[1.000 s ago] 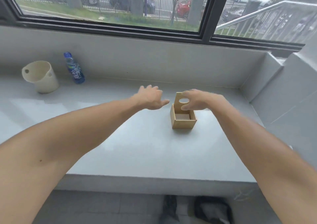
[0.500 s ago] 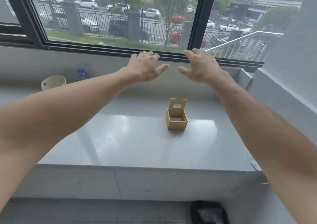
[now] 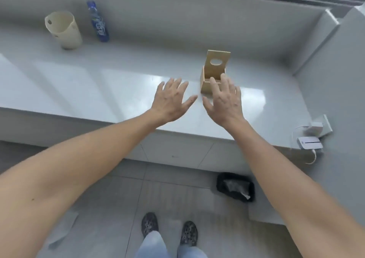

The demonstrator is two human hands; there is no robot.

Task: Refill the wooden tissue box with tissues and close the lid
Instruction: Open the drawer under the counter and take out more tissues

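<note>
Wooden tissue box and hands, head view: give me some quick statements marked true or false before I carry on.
1. The wooden tissue box has its lid standing open. True.
2. The left hand holds a pack of tissues. False: it is empty, fingers spread.
3. The right hand is open and holds nothing. True.
4. The blue bottle lies on its side next to the box. False: it stands by the cream cup, far from the box.
</note>
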